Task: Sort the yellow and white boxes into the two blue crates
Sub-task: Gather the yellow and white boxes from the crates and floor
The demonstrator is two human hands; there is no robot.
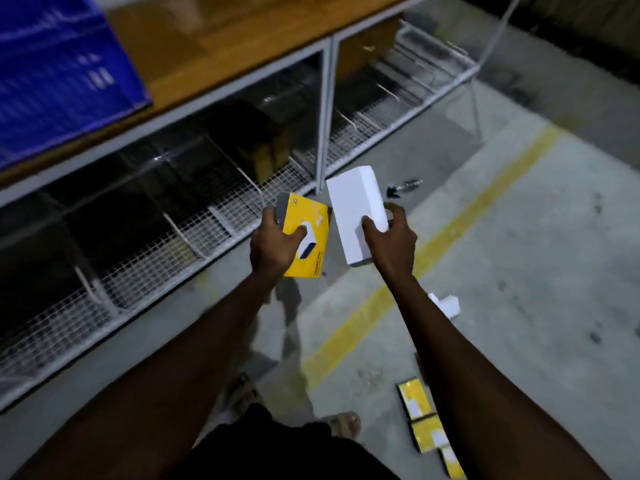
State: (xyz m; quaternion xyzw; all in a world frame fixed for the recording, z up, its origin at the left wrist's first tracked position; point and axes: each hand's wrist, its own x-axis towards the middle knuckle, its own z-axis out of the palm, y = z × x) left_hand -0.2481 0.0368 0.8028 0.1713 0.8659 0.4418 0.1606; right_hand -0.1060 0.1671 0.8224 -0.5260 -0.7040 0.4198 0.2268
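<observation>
Closest to the lens sit the dark shorts (277,452) and a sandalled foot (343,424), and from there two bare forearms reach forward over the grey floor (519,306). From my remote seat I read the left hand (273,244) as wrapped round a yellow box (313,216), thumb across its printed face and fingers behind the far edge. The right hand (391,244) grips a white box (353,206) near its lower end, thumb on the front and fingers curled round the right side. Both boxes hang in the air just beside each other, in front of the low wire rack (173,244). One colour per hand looks to me like a way to feed each box to its own crate without swapping. One blue crate (59,71) stands on the wooden shelf top (225,39) at the upper left, well apart from the hands; I cannot find the second crate in this view, and blur hides what the first one holds. More yellow boxes (426,431) lie in a row on the floor at the lower right, and a small white box (446,304) lies just past the right forearm, near the yellow floor line (450,237), so I judge the sorting unfinished. The next carry calls for lifting both boxes up and left toward the crate
</observation>
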